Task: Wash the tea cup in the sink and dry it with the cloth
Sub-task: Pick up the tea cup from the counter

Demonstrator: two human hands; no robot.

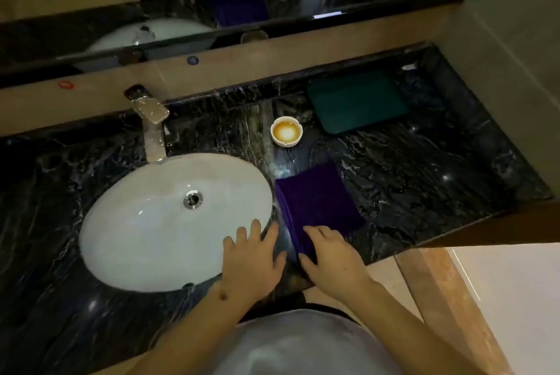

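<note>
We rest our left hand (251, 256) flat, fingers spread wide, holding nothing, on the near right rim of the oval white ceramic sink (145, 223). Our right hand (330, 256) lies open beside it, its fingers spread on the near end of the folded purple cloth (318, 201), gripping nothing. The cloth lies on the black veined marble counter (424, 177) just right of the sink, reaching the counter's front edge. Beyond the cloth, toward the counter's back edge, stands the small white tea cup (286, 131), upright, with brownish liquid inside. A folded dark green towel (357, 104) lies right of the cup. The chrome tap (151, 129) stands behind the sink.
</note>
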